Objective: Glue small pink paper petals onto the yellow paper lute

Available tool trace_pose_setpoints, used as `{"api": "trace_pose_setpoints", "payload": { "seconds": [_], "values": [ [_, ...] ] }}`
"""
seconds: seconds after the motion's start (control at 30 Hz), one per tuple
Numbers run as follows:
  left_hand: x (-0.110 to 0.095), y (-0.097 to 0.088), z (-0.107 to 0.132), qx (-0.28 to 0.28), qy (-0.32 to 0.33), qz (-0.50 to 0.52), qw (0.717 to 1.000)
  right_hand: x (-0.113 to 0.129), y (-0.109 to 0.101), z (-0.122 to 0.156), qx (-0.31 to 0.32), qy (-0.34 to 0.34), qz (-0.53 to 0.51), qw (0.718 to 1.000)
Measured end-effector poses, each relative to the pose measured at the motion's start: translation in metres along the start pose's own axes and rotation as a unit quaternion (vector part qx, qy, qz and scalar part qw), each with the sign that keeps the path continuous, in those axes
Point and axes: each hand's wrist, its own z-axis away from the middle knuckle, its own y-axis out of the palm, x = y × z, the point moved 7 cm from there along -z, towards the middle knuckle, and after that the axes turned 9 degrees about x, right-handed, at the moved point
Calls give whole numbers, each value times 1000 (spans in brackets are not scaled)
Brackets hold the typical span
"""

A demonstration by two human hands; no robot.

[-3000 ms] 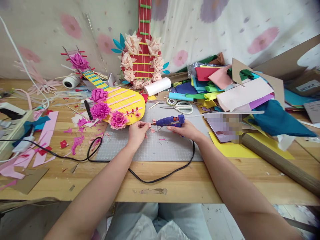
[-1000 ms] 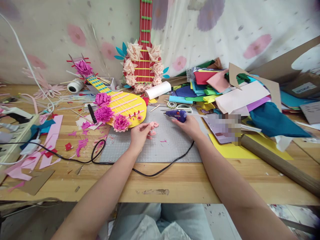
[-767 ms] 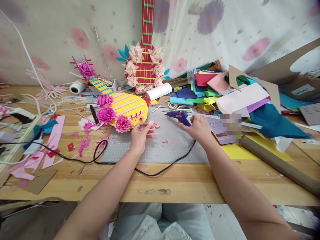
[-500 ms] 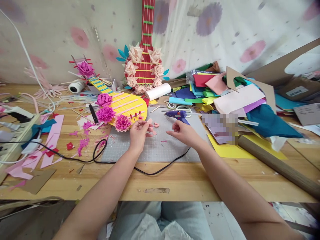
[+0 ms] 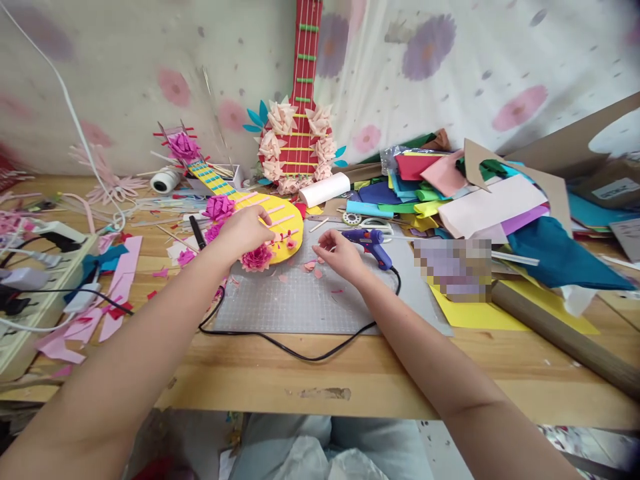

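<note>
A yellow paper guitar (image 5: 295,230) lies tilted on the grey cutting mat (image 5: 280,310), trimmed with magenta and pink paper flowers (image 5: 257,257). My left hand (image 5: 245,230) reaches over its body, palm down, thumb and forefinger apart; the other fingers are hidden behind the hand. Over the mat, right of the guitar, my right hand (image 5: 343,255) has its fingertips drawn together; whether something small is between them is unclear. Small pale pink paper pieces (image 5: 311,266) lie just below those fingertips. A blue glue gun (image 5: 369,241) rests beyond the right hand.
A red guitar with pale flowers (image 5: 295,143) stands against the curtain. Coloured paper (image 5: 430,180) is heaped at the right, near a cardboard tube (image 5: 555,327). A black cord (image 5: 310,360) loops across the front. A power strip (image 5: 50,320) sits left among pink scraps.
My left hand has moved left and up from the mat onto the guitar. My right hand has shifted left towards the pink pieces, fingertips closer together. The view has shifted slightly.
</note>
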Motion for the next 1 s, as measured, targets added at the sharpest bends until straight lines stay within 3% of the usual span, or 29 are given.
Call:
{"api": "trace_pose_setpoints", "payload": {
  "seconds": [0.1,0.23,0.53,1.0],
  "values": [
    [-7,6,-11,49,-7,-151,987,-10,-2,3,-46,-4,4,999],
    [-13,11,-23,87,-14,-226,970,-17,-6,11,-73,2,38,997],
    [-33,19,-24,146,-60,-277,948,-23,0,9,-49,8,26,998],
    [-31,32,-32,160,-73,-266,948,-18,1,10,-48,-14,36,998]
  ]
}}
